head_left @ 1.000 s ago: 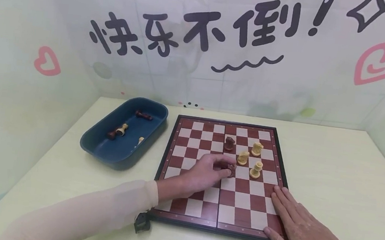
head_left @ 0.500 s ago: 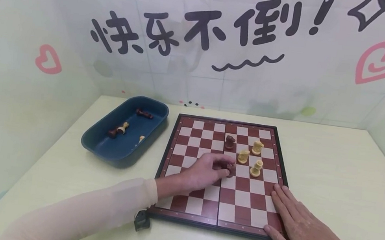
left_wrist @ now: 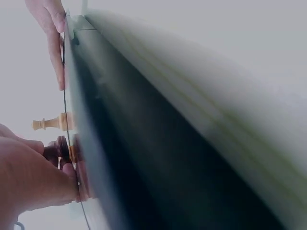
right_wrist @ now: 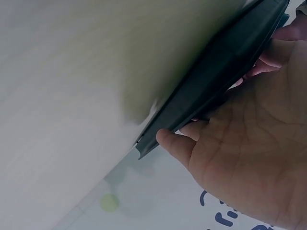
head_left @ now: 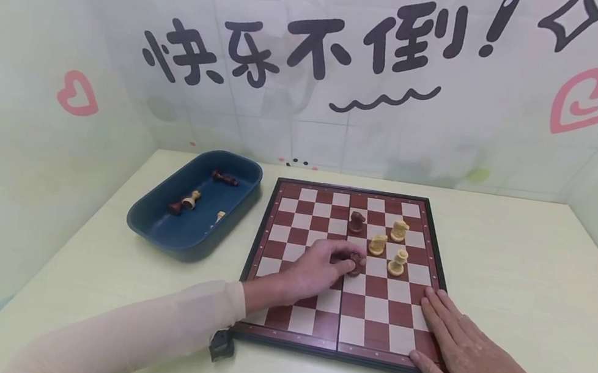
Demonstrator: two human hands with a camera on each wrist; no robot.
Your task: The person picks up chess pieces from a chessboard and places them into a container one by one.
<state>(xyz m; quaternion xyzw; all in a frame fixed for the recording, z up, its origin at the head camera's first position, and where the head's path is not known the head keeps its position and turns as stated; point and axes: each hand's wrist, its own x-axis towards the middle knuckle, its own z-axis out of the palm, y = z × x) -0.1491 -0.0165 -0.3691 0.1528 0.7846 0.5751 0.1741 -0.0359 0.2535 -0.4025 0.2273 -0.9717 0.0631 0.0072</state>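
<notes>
In the head view my left hand [head_left: 317, 268] reaches over the middle of the chessboard [head_left: 309, 338]. Its thumb and fingers pinch a dark brown chess piece [head_left: 356, 266], partly hidden by the fingertips. Close by stand two cream knights, one knight [head_left: 378, 245] just beyond the held piece and another knight [head_left: 399, 230] further back. A cream piece [head_left: 398, 263] with a flared top is to the right. Behind the fingers stands a dark brown knight [head_left: 357, 222]. My right hand [head_left: 470, 360] rests with straight fingers over the board's right edge, near its front corner.
A blue tray [head_left: 160, 235] left of the board holds several dark and cream chess pieces lying on their sides. Under the left forearm, by the board's front left corner, is a small black object [head_left: 222, 346]. A printed cloth wall [head_left: 283, 129] rises behind the table [head_left: 533, 268].
The left thumb and the dark piece have shifted very slightly leftward. The right hand and the other pieces stay where they were.
</notes>
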